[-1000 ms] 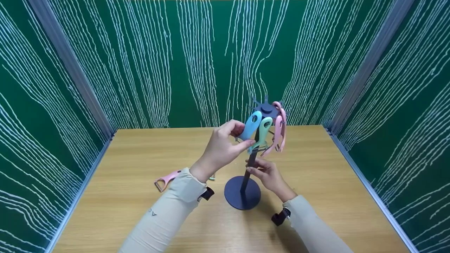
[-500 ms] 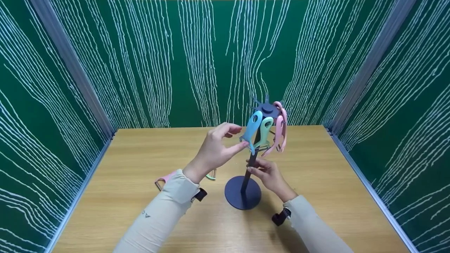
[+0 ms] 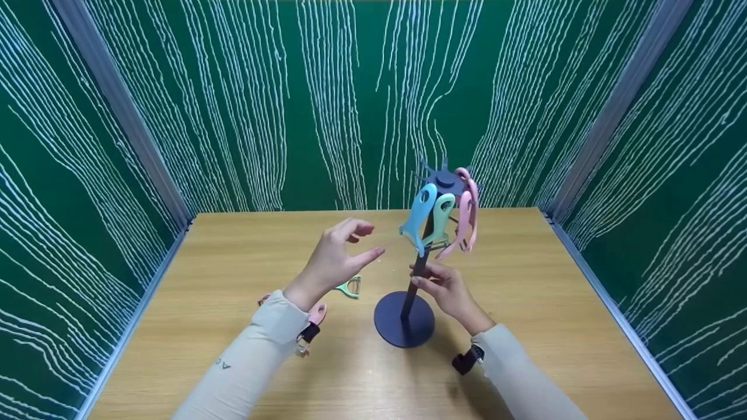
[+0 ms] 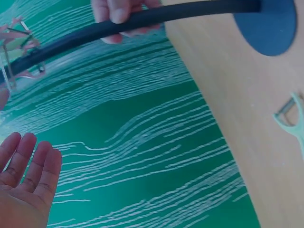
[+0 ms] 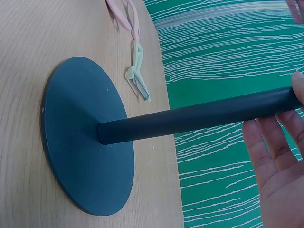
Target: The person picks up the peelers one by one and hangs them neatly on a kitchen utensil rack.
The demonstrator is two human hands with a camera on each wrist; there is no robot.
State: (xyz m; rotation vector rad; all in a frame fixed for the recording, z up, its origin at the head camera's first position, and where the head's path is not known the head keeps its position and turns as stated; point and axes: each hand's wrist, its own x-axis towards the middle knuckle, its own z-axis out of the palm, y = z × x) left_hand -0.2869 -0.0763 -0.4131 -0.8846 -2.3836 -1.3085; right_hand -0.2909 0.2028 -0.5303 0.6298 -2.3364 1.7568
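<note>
A dark stand (image 3: pixel 404 319) with a round base and a hooked top stands on the table. My right hand (image 3: pixel 446 290) pinches its post between thumb and fingers, as the right wrist view also shows. From the hooks hang a blue peeler (image 3: pixel 419 213), a green peeler (image 3: pixel 440 217) and pink peelers (image 3: pixel 465 216). Left of the stand, my left hand (image 3: pixel 335 256) is held in the air with fingers spread and nothing in it. Below that hand a second green peeler (image 3: pixel 351 287) lies on the table. A pink peeler (image 3: pixel 318 313) is partly hidden behind the left wrist.
The wooden table (image 3: pixel 513 251) is enclosed by green walls (image 3: pixel 327 105) with wavy white lines and metal corner posts (image 3: pixel 125 111). Several bare hooks show at the back of the stand's top. The peelers on the table lie left of the base.
My left hand has let go of the blue peeler, which now hangs from its hook, and has moved left and down. The right hand keeps its hold on the post.
</note>
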